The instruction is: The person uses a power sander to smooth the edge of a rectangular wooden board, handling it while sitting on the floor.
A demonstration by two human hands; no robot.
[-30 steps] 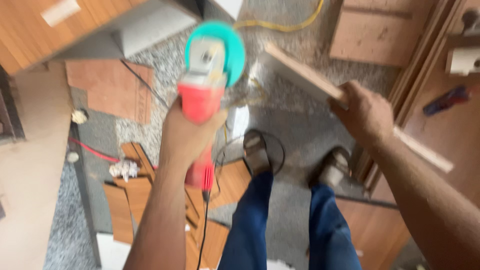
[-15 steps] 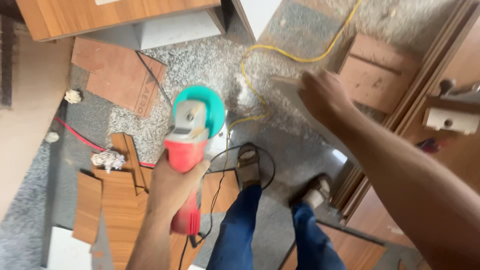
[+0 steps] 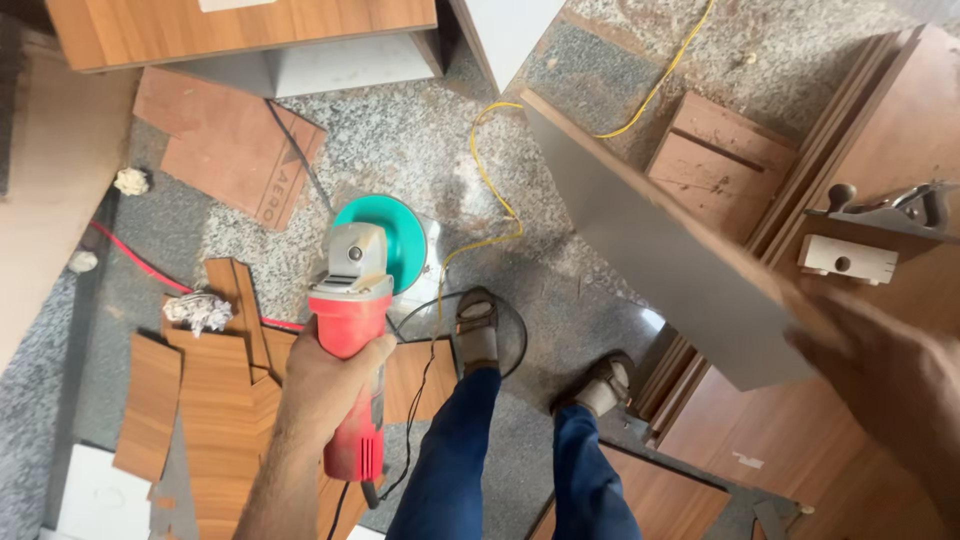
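Red angle grinder with teal disc guard (image 3: 360, 330) is in the left hand (image 3: 325, 385), fingers wrapped tight round the red plastic body, held above the speckled stone floor (image 3: 400, 150). Its long axis runs near and far from the person, disc end pointing away, black cord trailing back toward the legs. Grey laminate-faced board (image 3: 660, 250) is off to the right of the grinder, well apart from it, tilted and raised off the floor, long axis slanting from far-left to near-right. The right hand (image 3: 880, 370) is at the board's near-right end, blurred; it looks closed on the edge but finger placement cannot be told. So the board lies rightward from the grinder hand, and the right hand is the nearer one to it.

Below: blue-trousered legs with sandalled feet (image 3: 478, 330) stand on the floor between grinder and board. Wood-grain veneer offcuts (image 3: 210, 390) lie at the near-left of the floor, a brown plywood sheet (image 3: 225, 145) at the far-left, a yellow cable (image 3: 490, 190) loops across the middle. A metal hand plane (image 3: 890, 210) and a small pale wood block (image 3: 845, 260) rest on a brown panel at the right edge.
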